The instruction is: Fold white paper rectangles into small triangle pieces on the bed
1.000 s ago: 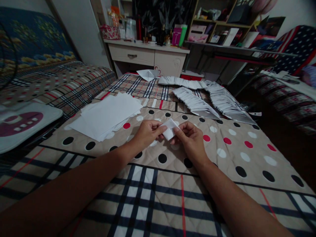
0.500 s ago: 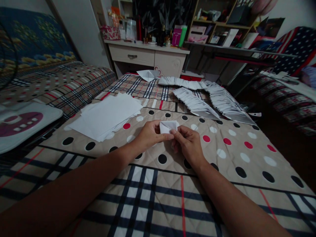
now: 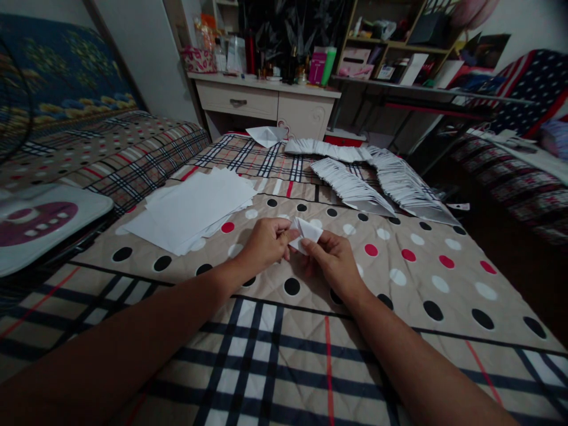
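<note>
Between my two hands is a small piece of folded white paper (image 3: 309, 231), tilted, with a crease line and a pointed top showing. My left hand (image 3: 268, 238) pinches its left edge between thumb and fingers. On the right side, my right hand (image 3: 333, 255) grips it with the thumb on top; the other fingers are partly hidden behind. Left of my hands, a loose stack of white paper sheets (image 3: 199, 204) lies on the patterned bedspread (image 3: 266, 378).
Rows of folded paper pieces (image 3: 348, 184) and a longer curved row (image 3: 399, 180) lie at the far right. A separate folded paper (image 3: 266, 136) is at the bed's far edge. A white dresser (image 3: 239, 100) stands beyond; a white-and-purple appliance (image 3: 48, 219) is at left.
The folded paper has turned from lying square to a slanted, pointed position. My left fingers have shifted to its left edge, and my right thumb has moved slightly left and down on it.
</note>
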